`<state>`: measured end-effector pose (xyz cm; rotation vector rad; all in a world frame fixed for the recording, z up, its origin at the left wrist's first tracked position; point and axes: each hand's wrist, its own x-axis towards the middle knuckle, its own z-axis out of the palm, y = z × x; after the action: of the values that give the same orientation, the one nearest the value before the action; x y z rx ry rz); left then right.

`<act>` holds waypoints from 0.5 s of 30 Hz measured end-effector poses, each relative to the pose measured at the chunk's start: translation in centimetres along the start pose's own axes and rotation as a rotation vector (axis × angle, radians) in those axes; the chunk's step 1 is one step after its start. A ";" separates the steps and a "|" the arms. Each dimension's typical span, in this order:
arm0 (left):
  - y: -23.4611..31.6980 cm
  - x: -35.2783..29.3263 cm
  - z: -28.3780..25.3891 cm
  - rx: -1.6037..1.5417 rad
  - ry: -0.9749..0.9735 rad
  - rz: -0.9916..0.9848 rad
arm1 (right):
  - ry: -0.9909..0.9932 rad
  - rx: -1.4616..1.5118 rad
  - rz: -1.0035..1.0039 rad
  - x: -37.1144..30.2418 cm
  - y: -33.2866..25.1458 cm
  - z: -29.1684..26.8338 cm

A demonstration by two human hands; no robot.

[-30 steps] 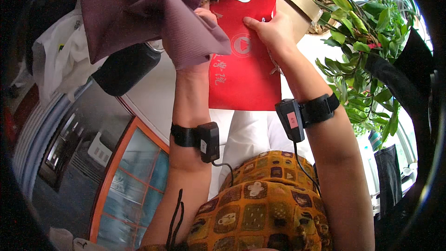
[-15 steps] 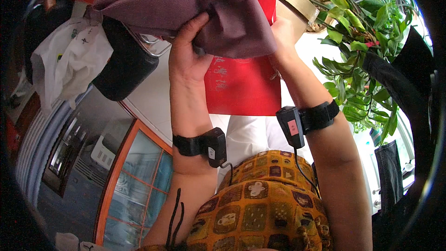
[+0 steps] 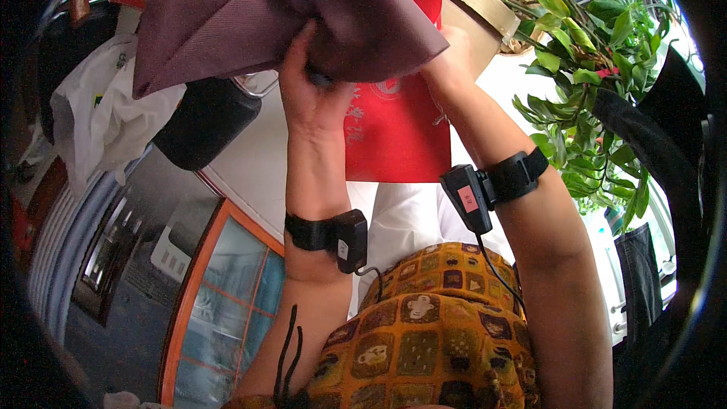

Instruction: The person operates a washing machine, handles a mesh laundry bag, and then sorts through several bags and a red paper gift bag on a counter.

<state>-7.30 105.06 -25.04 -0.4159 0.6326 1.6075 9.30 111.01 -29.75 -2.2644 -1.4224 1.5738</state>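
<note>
A large maroon cloth (image 3: 257,15) is held up near the top of the head view. My left hand (image 3: 307,95) grips its lower edge from beneath, fingers tucked into the fabric. My right hand (image 3: 447,68) reaches up under the cloth's right corner, its fingers hidden by the fabric. Behind both hands lies a red folder-like sheet (image 3: 397,132) on a white surface. Each wrist wears a black band with a small box.
A leafy green plant (image 3: 591,53) in a tan basket (image 3: 473,0) stands at the right. A black pouch (image 3: 204,121) and a white plastic bag (image 3: 98,117) lie at the left. An orange-framed glass panel (image 3: 227,310) sits lower left.
The maroon cloth has been lifted and spread across the top, covering more of the red sheet. My left hand rose to grip its underside; my right hand slid beneath its corner.
</note>
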 end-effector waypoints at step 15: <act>-1.2 0.2 0.4 0.299 0.049 0.108 | -0.121 0.253 -0.030 0.3 1.2 -0.2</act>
<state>-6.09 105.51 -25.07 -0.2028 0.9308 1.5769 10.26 110.61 -30.45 -2.0279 -1.1938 1.7938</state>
